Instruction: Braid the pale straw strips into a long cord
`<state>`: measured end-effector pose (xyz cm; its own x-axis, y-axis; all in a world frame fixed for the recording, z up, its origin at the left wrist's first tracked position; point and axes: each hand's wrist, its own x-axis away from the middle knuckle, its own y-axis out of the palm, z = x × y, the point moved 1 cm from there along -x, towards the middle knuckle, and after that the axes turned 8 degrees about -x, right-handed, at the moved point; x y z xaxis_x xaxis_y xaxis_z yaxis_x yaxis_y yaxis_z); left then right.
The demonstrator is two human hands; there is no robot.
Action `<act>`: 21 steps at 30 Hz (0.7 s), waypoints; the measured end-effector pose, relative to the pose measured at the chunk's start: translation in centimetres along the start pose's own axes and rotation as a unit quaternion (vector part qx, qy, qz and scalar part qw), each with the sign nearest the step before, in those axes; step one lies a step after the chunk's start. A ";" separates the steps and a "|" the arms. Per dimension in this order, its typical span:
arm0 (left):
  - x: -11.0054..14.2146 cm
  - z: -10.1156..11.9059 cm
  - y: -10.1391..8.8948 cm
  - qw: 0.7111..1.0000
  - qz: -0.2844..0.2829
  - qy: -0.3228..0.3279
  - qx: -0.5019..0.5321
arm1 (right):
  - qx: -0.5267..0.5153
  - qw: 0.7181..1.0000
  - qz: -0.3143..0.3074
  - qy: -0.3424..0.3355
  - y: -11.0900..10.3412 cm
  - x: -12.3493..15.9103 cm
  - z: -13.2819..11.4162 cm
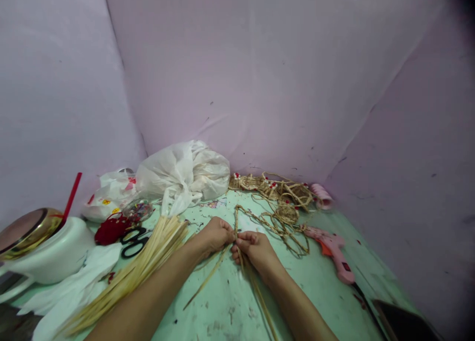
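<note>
The two hands work at the centre of the frame, low over the green table (pixel 311 276). Between them is the thin braid (pixel 236 227) of brown straw, and it stands almost vertical in the picture. The grip of the left hand (pixel 218 233) is together, with thumb and finger pinched at the braid. The grip of the right hand (pixel 255 252) is also closed, on the lower end of the same braid, where the strands divide. The exact place of each fingertip is partly hidden.

As for the progress, I judge that a good length is already braided: from its top the braid bends to the right and seems to continue into the loose loops (pixel 272 225) right of centre. What is left, as far as I can see, are the loose strands (pixel 211 277) which go down to the lower middle, on both sides of the right hand's fingers; these are not yet braided. The bundle of pale straw (pixel 148 267) lies at the lower left, beside the left forearm, apparently a supply. Behind the loops, near the wall, lie some woven pieces (pixel 272 186) with red and white beads, which look more finished. The pink glue gun (pixel 334 252) rests at the right, in neither hand.
</note>
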<state>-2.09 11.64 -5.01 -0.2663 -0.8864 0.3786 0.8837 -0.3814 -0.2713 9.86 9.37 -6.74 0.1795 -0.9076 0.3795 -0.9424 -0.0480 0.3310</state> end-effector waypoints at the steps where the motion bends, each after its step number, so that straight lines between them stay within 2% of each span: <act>1: 0.1 0.1 0.0 1.000 -0.001 -0.003 0.000 | -0.006 1.000 0.004 0.000 0.0 0.0 0.1; 10: 0.2 0.4 0.0 1.000 -0.017 -0.003 0.017 | -0.007 1.000 0.022 0.007 0.5 0.4 -0.2; 15: -0.1 0.1 -0.1 1.000 0.000 0.000 0.024 | -0.011 0.999 0.016 0.031 0.8 0.4 -1.2; 21: -0.2 0.0 -0.4 1.000 -0.008 0.011 -0.021 | 0.098 0.993 0.062 0.029 0.7 -0.8 -1.6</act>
<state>-2.37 11.99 -5.04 -0.2893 -0.8852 0.3643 0.8626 -0.4061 -0.3018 9.53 10.70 -5.43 0.0694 -0.8860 0.4584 -0.9941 -0.0233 0.1055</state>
